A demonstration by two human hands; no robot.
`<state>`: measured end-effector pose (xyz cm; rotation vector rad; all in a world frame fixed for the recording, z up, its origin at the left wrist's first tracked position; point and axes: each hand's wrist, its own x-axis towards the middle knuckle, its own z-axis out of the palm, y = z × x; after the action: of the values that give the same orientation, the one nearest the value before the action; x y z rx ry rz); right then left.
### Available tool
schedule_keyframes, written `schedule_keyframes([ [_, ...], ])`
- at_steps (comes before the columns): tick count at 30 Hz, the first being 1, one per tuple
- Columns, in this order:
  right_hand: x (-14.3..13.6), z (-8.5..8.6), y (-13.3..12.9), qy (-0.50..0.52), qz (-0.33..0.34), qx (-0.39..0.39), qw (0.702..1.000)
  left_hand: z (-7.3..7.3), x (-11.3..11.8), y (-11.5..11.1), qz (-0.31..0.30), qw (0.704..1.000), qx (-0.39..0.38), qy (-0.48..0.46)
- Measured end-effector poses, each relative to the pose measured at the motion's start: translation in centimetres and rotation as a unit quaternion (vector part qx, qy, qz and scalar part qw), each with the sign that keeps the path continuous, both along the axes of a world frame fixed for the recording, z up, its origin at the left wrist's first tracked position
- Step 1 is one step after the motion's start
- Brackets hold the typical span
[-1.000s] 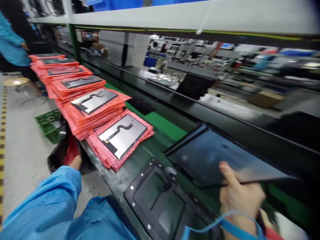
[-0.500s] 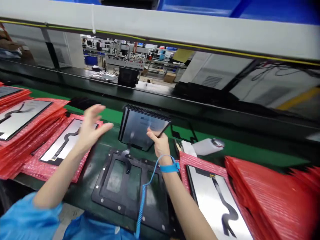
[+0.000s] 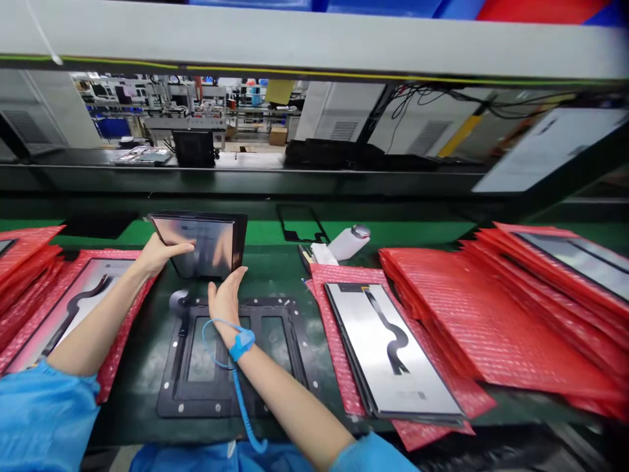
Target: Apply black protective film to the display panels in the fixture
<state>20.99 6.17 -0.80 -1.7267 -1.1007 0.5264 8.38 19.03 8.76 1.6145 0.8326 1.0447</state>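
A stack of dark-edged display panels (image 3: pixel 204 246) is tilted up above the back of a black frame fixture (image 3: pixel 170 387). My left hand (image 3: pixel 160 254) grips the stack's left side, thumb across its face. At the lower right corner my right hand (image 3: pixel 227 298) touches the stack, fingers spread, with a blue wrist strap (image 3: pixel 242 343) and coiled cord on the wrist. A dark ribbon cable (image 3: pixel 182 321) with a pale, blurred upper end lies over the fixture's left side.
Silver panels (image 3: pixel 398 354) lie on red bubble wrap to the right, beside piled red bubble bags (image 3: pixel 472 308). More wrapped panels (image 3: pixel 73 288) are at the left. A white bottle (image 3: pixel 348 242) stands tilted behind, near a thin black frame (image 3: pixel 302 237).
My left hand has come to the stack and taken its left side. My right hand has slid to the lower corner and opened. The view has turned right.
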Motion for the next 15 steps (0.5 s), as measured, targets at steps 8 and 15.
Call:
schedule_keyframes([
  [8, 5.1, 3.0, -3.1, -0.116, 0.113, -0.016, 0.987, 0.7, -0.7, 2.5, 0.020, 1.000, 0.001, -0.007],
  [15, 12.7, 7.8, -0.3, -0.280, 0.040, 0.171, 0.944, 0.3, -0.4, 3.8, 0.021, 0.999, -0.022, -0.024],
])
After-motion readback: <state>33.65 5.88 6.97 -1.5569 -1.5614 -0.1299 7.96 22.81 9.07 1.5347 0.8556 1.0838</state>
